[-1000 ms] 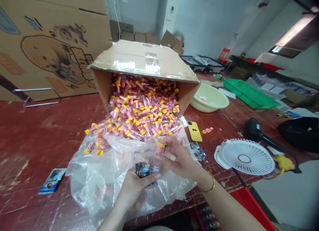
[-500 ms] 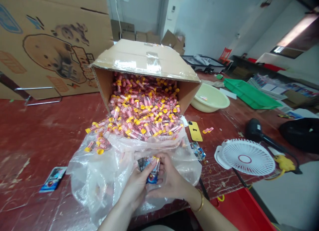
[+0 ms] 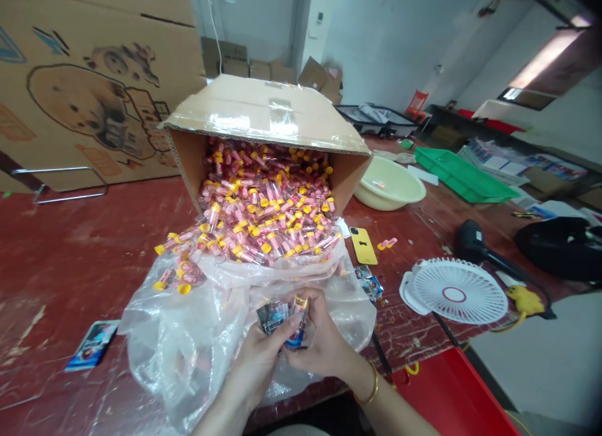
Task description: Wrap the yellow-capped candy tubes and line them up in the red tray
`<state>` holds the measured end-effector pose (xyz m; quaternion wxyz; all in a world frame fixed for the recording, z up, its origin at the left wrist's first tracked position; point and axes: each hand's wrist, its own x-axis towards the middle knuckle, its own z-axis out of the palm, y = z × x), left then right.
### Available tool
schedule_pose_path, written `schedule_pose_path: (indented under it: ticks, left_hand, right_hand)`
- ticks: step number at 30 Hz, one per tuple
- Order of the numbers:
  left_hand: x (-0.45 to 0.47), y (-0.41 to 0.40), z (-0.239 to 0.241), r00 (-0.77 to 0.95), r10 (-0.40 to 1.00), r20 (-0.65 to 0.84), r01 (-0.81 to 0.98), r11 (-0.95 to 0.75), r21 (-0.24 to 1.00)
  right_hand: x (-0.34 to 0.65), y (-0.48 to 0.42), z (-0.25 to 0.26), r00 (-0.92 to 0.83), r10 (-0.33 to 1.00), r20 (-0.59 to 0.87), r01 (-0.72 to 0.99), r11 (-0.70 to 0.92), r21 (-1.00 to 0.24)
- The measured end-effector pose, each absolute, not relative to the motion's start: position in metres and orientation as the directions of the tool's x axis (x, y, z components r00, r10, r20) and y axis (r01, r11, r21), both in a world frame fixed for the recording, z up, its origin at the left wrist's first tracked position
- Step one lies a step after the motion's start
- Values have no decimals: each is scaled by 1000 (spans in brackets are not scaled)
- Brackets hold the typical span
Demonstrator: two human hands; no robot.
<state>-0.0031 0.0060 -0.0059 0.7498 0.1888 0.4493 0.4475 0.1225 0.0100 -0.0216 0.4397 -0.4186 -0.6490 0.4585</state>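
Over the plastic sheet, my left hand is closed on a few small blue-and-dark printed packets, its thumb across their front. My right hand is curled round the right-hand packet, which has a gold-coloured top and a blue lower end; its fingers touch the far edge. Just beyond my hands, a cardboard box lies on its side. Many small clear tubes with yellow caps and pink contents spill from it onto the clear plastic sheet.
Similar blue packets lie at the left, with more packets right of the sheet. A yellow phone, white fan, black hair dryer, pale basin and green tray are at the right.
The packets have fanned apart, and the right-hand one stands more upright between my hands. My right fingers have closed in on it. The whole view has shifted slightly.
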Motion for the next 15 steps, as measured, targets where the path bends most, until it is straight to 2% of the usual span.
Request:
schedule_pose_path:
  ticks: [4, 9, 13, 15]
  left_hand:
    - [-3, 5, -9, 218, 840, -496, -474, 536, 699]
    - [-1, 2, -7, 153, 861, -486, -420, 502, 756]
    - [5, -4, -2, 220, 809, -546, -323, 588, 741]
    - [13, -9, -1, 299, 758, -580, -295, 651, 699]
  right_hand:
    - [124, 8, -21, -253, 949, 189, 132, 228, -965]
    - [134, 9, -19, -257, 954, 152, 0, 158, -987]
    - [160, 5, -16, -87, 993, 79, -118, 69, -991]
    - [194, -7, -18, 61, 998, 18, -79, 23, -997]
